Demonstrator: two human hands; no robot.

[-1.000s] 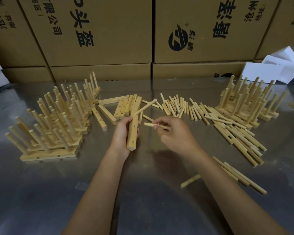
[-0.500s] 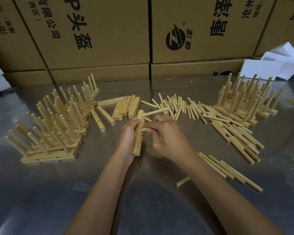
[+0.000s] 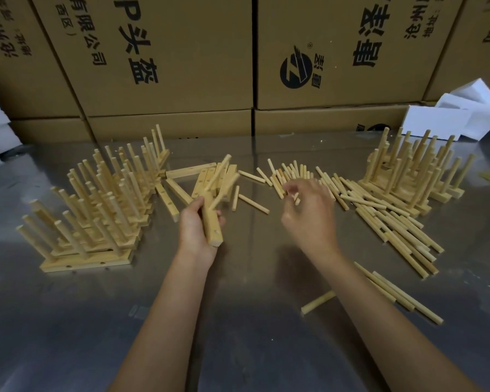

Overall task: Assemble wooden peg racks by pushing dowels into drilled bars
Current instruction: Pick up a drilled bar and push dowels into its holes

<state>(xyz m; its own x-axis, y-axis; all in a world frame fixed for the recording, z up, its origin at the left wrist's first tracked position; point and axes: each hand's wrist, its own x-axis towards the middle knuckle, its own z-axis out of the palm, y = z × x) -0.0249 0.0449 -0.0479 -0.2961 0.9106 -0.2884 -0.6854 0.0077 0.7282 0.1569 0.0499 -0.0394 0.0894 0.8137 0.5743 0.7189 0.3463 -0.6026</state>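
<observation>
Two rack stacks (image 3: 96, 199) (image 3: 413, 176) on steel table (image 3: 68, 321), cardboard boxes (image 3: 167, 52) behind. Left hand (image 3: 198, 227) grips one bar (image 3: 212, 224), two dowels (image 3: 221, 179) seated; right hand (image 3: 309, 213) blurred over loose dowels (image 3: 393, 224), grip unclear.

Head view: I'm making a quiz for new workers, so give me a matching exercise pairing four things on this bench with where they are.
Things:
1. drilled bar
2. white foam pieces
3. cardboard boxes
4. right hand

Places:
A. far right corner, against the boxes
B. over the loose dowels at the middle
C. gripped in the left hand
D. stacked along the back of the table

Pairs: 1-C, 2-A, 3-D, 4-B
</observation>
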